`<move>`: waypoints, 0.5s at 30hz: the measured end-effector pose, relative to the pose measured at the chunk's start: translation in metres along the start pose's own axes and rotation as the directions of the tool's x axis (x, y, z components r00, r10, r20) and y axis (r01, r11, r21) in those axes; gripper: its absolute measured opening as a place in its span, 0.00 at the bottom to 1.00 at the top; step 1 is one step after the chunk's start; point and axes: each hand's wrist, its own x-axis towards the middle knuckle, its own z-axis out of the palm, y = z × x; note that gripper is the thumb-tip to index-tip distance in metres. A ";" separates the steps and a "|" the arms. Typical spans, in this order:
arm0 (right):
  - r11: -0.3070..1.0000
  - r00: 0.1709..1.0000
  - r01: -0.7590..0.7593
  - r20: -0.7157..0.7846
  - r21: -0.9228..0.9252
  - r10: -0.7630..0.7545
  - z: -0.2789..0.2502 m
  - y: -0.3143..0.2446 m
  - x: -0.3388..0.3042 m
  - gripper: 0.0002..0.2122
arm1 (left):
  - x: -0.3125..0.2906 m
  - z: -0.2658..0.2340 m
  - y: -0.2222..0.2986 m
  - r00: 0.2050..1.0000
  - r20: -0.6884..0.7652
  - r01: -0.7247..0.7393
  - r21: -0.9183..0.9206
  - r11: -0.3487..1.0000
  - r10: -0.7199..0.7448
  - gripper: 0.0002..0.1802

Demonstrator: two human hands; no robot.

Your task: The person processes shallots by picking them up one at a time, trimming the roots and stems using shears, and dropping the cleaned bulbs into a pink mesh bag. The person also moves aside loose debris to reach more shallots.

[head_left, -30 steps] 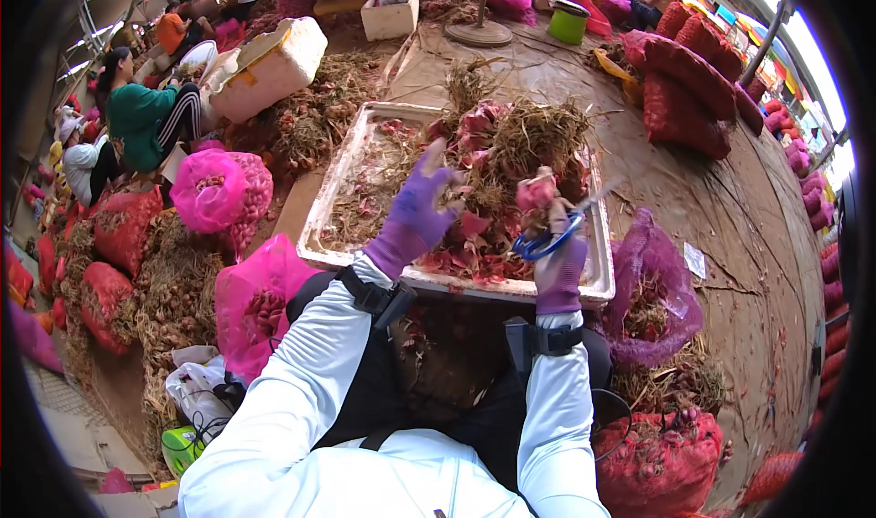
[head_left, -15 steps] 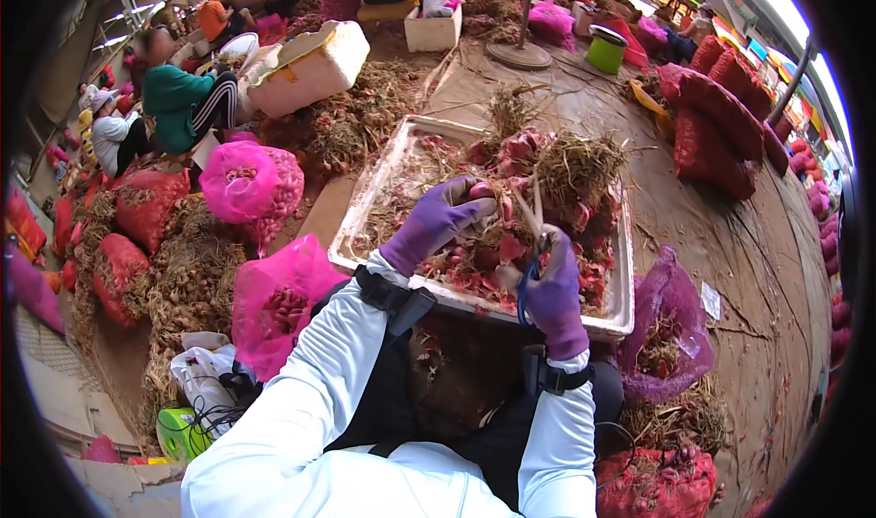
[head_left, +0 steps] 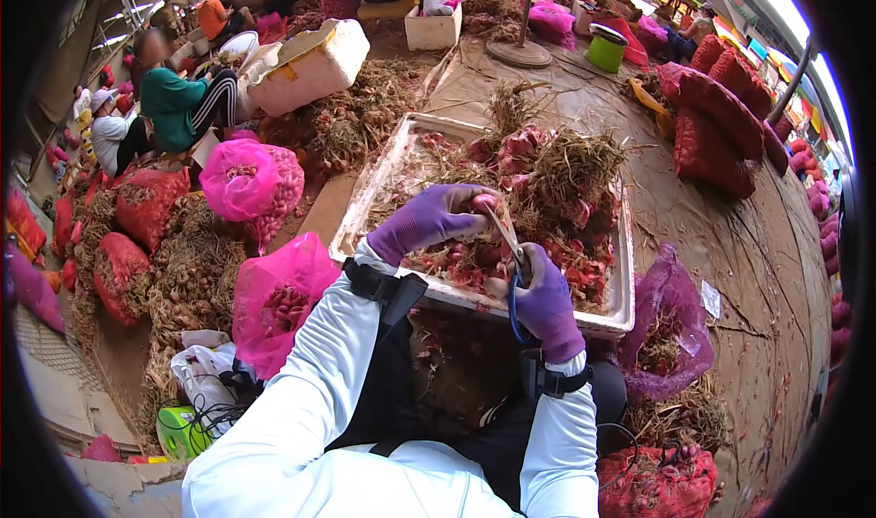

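My left hand [head_left: 429, 226], in a purple glove, is closed round a red shallot [head_left: 484, 204] over a white foam tray [head_left: 339, 244]. In my right hand [head_left: 547, 299], gloved the same way, is a pair of scissors [head_left: 508, 235] with blue handles. The blades point up and left and reach the shallot; whether they touch it I cannot tell. Beneath both hands the tray holds loose red skins, shallots and a bundle with dry stalks [head_left: 579, 164] at its far right. My fingers partly hide the scissors' handles.
Pink mesh bags [head_left: 283, 308] of shallots stand at my left, near red sacks [head_left: 120, 279]. A purple mesh bag [head_left: 664, 335] is right of the tray, with a red sack [head_left: 659, 481] below it. A person in green [head_left: 173, 103] sits at the far left, beside a foam box [head_left: 310, 71].
The scissors have swung left and their blades, crossed apart before, now lie close together by the shallot. My right hand has dropped slightly; my left has shifted a little down.
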 end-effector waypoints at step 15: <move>0.790 0.890 -0.446 0.120 0.420 0.439 0.014 0.008 -0.003 0.18 | 0.008 0.005 -0.015 0.992 -0.062 -0.095 0.251 0.963 0.114 0.21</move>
